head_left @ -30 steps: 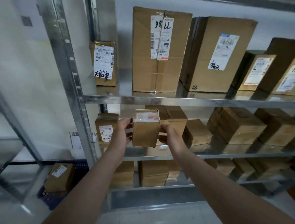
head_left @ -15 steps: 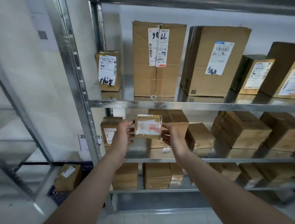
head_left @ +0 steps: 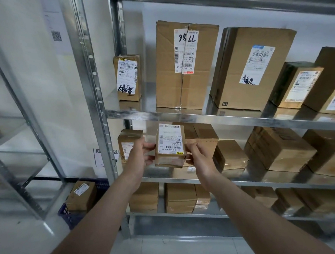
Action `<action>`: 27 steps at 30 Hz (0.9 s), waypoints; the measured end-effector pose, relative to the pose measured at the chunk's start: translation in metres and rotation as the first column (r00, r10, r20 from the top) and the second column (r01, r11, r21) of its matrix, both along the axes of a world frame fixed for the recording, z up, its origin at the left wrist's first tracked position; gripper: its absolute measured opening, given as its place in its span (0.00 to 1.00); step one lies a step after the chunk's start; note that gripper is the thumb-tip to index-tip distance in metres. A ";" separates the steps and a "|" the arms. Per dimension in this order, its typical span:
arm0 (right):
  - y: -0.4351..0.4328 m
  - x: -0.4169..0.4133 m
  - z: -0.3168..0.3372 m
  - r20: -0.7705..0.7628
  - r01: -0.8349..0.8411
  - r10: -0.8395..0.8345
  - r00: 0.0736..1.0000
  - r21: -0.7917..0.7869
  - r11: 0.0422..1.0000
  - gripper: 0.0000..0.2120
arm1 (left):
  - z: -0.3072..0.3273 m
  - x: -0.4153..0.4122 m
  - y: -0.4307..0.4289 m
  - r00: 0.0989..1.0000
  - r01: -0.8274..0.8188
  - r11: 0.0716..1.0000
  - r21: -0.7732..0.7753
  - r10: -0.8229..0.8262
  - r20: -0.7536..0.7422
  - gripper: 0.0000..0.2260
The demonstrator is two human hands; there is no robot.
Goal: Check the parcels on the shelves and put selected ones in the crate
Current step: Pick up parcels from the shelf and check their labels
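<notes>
Two hands held one small parcel (head_left: 170, 146) in front of the middle shelf (head_left: 242, 178) of the metal rack, lifted clear of the shelf surface. Left hand (head_left: 140, 158) was closed on the parcel's left side, fingers (head_left: 149, 146) curled onto its edge. Right hand (head_left: 199, 158) was closed on the right side, thumb and fingertips pinching the edge. Parcel stood upright, white shipping label (head_left: 170, 138) facing the camera with the print upside down; clear tape covered its lower part.

Behind the parcel, on the middle shelf, sat a brown box (head_left: 203, 136), partly hidden. Left of the parcel, on the same shelf, stood a small labelled box (head_left: 128, 144), partly covered by the left hand. Right of the parcel, more brown boxes (head_left: 279, 150) lay along the shelf.

Above the parcel, the upper shelf (head_left: 200, 114) carried a small box with handwriting (head_left: 128, 78), a tall box with a split label (head_left: 185, 64) and a wide box (head_left: 250, 69).

Below and left of the parcel, outside the rack's post, a blue crate (head_left: 70, 215) sat on the floor with one labelled box (head_left: 81, 196) in it.
</notes>
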State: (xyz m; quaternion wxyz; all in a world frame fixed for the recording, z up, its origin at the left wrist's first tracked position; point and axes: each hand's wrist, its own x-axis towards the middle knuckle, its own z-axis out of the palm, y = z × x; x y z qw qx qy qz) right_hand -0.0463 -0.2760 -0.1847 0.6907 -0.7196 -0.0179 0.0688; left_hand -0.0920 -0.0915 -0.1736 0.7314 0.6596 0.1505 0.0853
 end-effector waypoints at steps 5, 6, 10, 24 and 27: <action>-0.003 0.005 -0.005 0.040 0.003 -0.001 0.999 -0.058 0.998 0.09 | -0.003 0.004 -0.002 1.000 0.024 0.999 -0.031 -0.024 0.003 0.19; -0.004 0.007 -0.006 0.047 0.000 0.003 0.999 -0.066 0.998 0.08 | -0.003 0.004 -0.003 0.999 0.037 0.999 -0.026 -0.037 0.000 0.18; -0.005 0.014 -0.009 0.050 -0.037 0.041 0.998 -0.077 0.996 0.10 | -0.003 0.010 -0.004 0.997 0.065 0.998 -0.022 -0.066 -0.025 0.19; -0.007 0.071 -0.056 -0.043 -0.118 0.114 0.993 -0.088 0.989 0.15 | -0.028 0.057 -0.018 0.985 -0.101 0.989 -0.107 0.084 -0.151 0.19; -0.003 0.082 -0.073 -0.075 -0.209 0.200 0.977 -0.128 0.970 0.15 | -0.044 0.076 -0.018 0.962 -0.180 0.974 -0.135 0.146 -0.231 0.18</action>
